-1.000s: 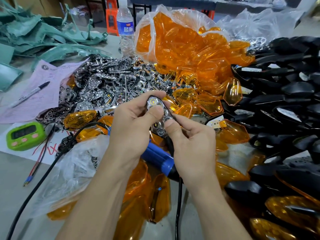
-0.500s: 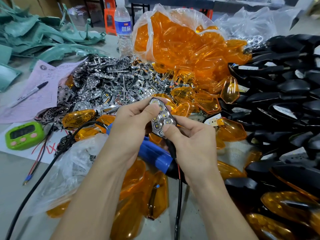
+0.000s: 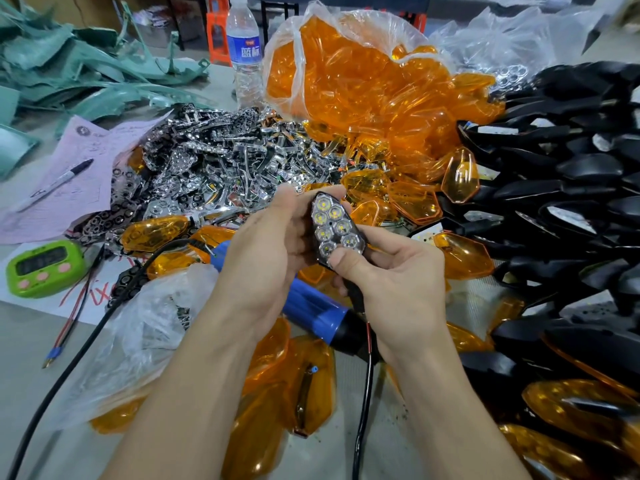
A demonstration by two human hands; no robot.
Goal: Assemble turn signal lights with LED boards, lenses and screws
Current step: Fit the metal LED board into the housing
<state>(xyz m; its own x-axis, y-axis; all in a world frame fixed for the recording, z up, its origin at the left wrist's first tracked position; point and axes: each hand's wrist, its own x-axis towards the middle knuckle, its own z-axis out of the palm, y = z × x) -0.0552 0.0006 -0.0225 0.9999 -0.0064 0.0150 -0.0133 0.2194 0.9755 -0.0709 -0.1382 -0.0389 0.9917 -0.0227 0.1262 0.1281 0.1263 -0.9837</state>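
Head view: the light [image 3: 335, 227], a black shell with its chrome reflector and LEDs facing up, is held above the table [image 3: 27, 375] between both hands, in the middle of the frame. The left hand [image 3: 266, 258] has its grip closed on the light's upper and left edge, fingers curled round it. The right hand [image 3: 394, 285] grips the lower end, with its thumb [image 3: 341, 263] pressing on the reflector's bottom cell. A wire [image 3: 370, 372] hangs from the light's stem.

No lens covers the reflector, so the step in hand looks to be seating the LED insert in the shell. The next move likely calls for one hand to let go and pick an orange lens [image 3: 414, 202] from the loose ones just behind. It would then match the lens's pointed end to the shell and press it on. Screws would follow; the blue driver [image 3: 311, 308] lies under the hands. Spare shells [image 3: 571, 188] are heaped at the right, and reflectors [image 3: 207, 164] lie behind at the left.
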